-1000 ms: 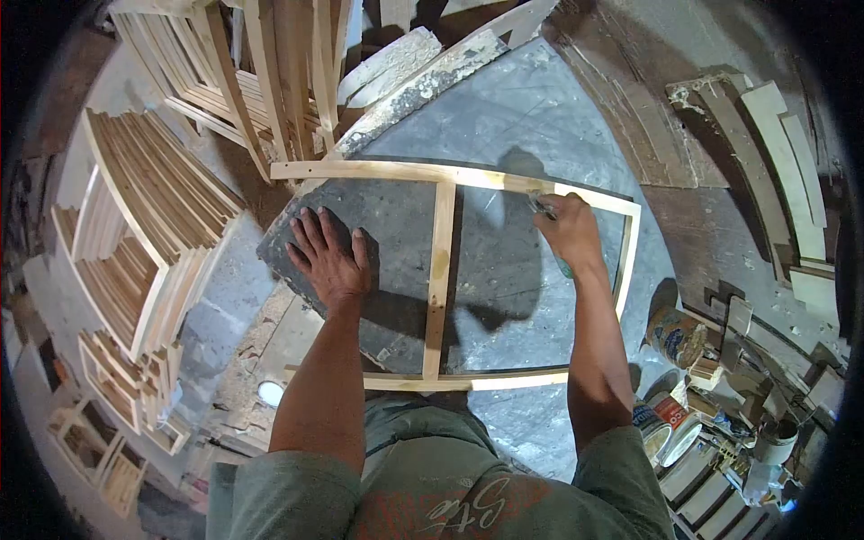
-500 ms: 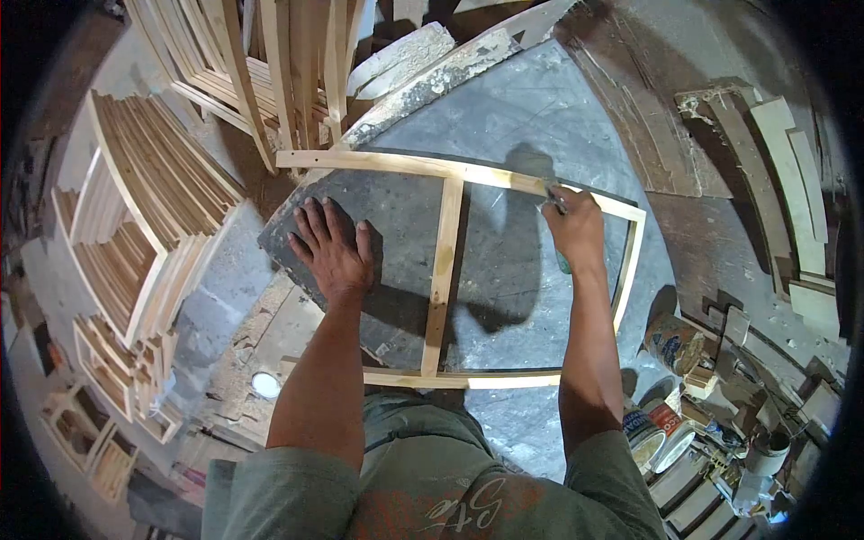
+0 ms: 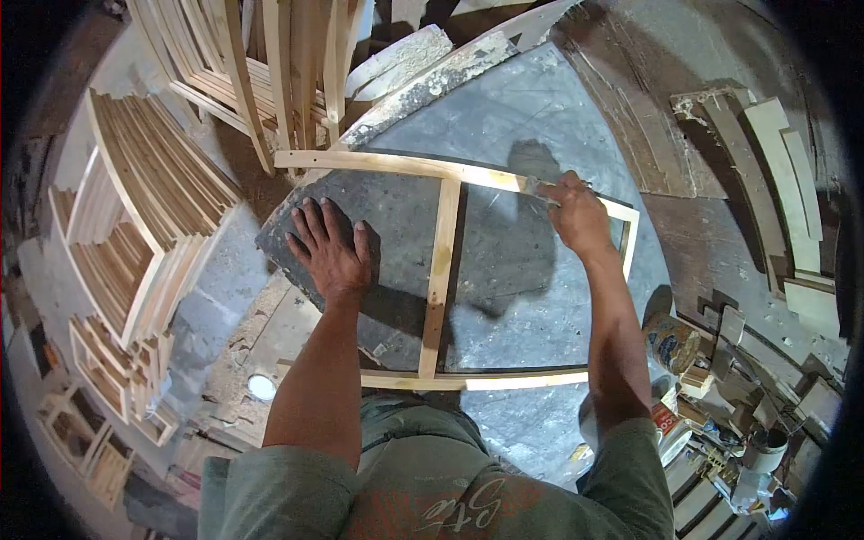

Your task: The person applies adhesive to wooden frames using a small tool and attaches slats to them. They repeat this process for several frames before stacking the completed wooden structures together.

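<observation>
A light wooden frame (image 3: 438, 270) with one crossbar lies on the grey table (image 3: 513, 99). My left hand (image 3: 331, 252) rests flat, fingers spread, on the dark surface inside the frame's left part, touching no wood. At the frame's far rail, right of the crossbar, my right hand (image 3: 576, 211) is closed round a small scraper-like tool (image 3: 537, 187). The tool's tip meets the top of that rail, and the rest of it is hidden by my fingers.
Stacked wooden frames (image 3: 162, 171) stand at the left, with upright wooden strips (image 3: 279, 72) behind. Curved boards (image 3: 783, 171) lie at the right. Cans, a tin (image 3: 670, 342) and wood offcuts crowd the lower right.
My right hand has shifted slightly along the far rail, its tool now a little further left, and the right forearm has swung outward. My left hand stays almost in place.
</observation>
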A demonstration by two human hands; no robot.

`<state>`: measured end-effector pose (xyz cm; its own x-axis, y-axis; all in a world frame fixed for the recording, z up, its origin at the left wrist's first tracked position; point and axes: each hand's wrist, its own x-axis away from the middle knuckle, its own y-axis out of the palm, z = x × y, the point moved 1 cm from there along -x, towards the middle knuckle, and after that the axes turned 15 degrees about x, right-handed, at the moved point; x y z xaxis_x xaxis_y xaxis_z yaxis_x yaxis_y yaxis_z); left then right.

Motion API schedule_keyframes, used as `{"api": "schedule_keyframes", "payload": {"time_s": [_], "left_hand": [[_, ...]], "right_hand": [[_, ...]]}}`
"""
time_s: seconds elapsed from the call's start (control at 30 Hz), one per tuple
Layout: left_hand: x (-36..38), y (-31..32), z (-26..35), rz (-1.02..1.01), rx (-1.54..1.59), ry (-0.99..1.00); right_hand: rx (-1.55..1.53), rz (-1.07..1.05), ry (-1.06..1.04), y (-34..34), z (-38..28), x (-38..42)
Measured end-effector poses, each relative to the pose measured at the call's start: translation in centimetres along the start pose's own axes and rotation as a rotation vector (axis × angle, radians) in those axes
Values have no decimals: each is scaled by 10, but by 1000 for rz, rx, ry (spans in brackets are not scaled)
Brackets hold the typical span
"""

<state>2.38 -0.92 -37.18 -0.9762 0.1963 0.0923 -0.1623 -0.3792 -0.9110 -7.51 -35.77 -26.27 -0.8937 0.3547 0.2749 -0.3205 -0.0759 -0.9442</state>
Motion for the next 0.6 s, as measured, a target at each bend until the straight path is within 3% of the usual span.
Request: {"api": "schedule_keyframes", "payload": {"time_s": [0.2,0.3,0.4,0.5,0.6], "left_hand": [[-2,-3,1,-9,45,-15],[0,0,-2,-3,39,-13],[-2,0,-1,-6,42,-8],[-1,0,0,-14,29,-18],[-1,0,-1,-18,8,-10]], "right_hand": [[-44,-87,82,-13,27,10],[-297,135,-40,4,30,21],[-459,211,-48,20,20,31],[-558,151,35,30,13,31],[-595,168,-35,44,15,30]]}}
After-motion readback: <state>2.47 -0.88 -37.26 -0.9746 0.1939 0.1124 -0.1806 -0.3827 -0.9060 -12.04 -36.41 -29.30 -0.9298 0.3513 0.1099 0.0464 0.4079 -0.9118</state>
